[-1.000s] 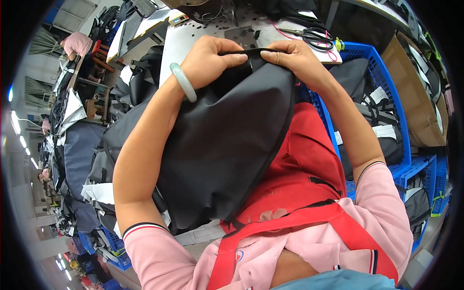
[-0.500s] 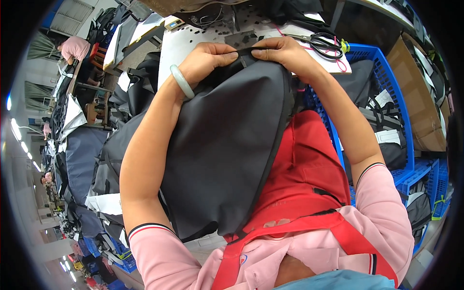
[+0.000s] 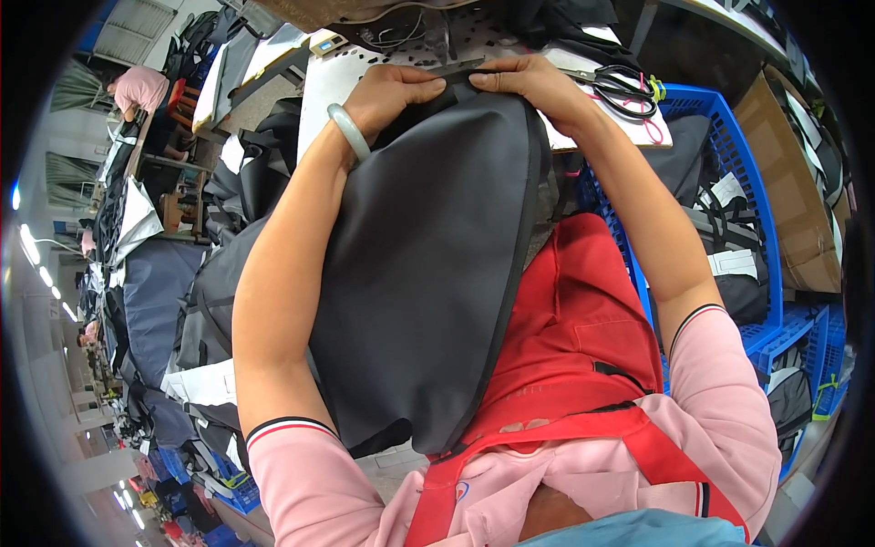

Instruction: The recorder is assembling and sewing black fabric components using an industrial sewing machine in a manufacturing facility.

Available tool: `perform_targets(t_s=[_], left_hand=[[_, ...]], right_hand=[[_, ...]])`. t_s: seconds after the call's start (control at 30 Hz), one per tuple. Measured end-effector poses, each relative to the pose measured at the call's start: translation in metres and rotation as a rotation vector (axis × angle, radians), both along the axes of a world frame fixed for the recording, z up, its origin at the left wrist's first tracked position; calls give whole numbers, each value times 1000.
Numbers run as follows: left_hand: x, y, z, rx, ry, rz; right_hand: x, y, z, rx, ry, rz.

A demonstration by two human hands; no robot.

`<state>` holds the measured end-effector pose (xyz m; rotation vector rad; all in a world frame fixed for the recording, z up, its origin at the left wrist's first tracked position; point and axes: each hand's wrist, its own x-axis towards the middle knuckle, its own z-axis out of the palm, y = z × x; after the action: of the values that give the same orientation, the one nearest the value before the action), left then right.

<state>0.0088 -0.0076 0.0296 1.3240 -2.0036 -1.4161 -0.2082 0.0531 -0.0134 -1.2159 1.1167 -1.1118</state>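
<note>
A large dark grey fabric panel [image 3: 424,264] with a bound black edge hangs from my two hands down over my lap. My left hand [image 3: 390,96] pinches its top edge between thumb and fingers. Close beside it, my right hand [image 3: 533,87] grips the same edge, thumb toward me. Both hands are over the front of a white worktable [image 3: 342,87], near the metal plate of what looks like a sewing machine. Black-handled scissors [image 3: 624,89] lie on the table just right of my right hand.
A blue plastic basket [image 3: 770,228] holding dark fabric pieces stands at my right, with a cardboard box [image 3: 788,182] beyond it. Piled dark fabric [image 3: 159,292] lies to my left. Farther off at the left, a person in pink [image 3: 141,89] bends over a table.
Both hands have moved slightly forward, away from me, carrying the fabric panel's top edge toward the metal plate. My grip on the edge stays much the same.
</note>
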Motion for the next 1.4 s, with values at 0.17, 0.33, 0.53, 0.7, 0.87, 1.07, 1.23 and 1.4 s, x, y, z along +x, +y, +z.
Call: perform_targets(t_s=[0.17,0.33,0.53,0.7,0.87,1.07,1.23,1.4], left_hand=[[-3,-5,-2,0,13,20],[-2,-13,-4,2,61,8],[-6,-16,-1,-72,60,-35],[-2,-13,0,-60,97,-19],[-6,-16,2,-77,78,-27],[11,-15,5,-240,47,87],[-10,53,7,-508,-98,-155],[-51,143,5,-963,-304,-400]], right_hand=[[-2,-8,-2,1,37,-20],[-3,-18,-8,-21,11,-35],[-7,-26,-6,-34,0,-7],[-4,-22,-3,-79,97,-52],[-6,-24,-3,-71,70,-67],[-9,6,6,-88,99,-88],[-23,89,1,-498,723,-321],[-11,173,27,-707,1102,-358]])
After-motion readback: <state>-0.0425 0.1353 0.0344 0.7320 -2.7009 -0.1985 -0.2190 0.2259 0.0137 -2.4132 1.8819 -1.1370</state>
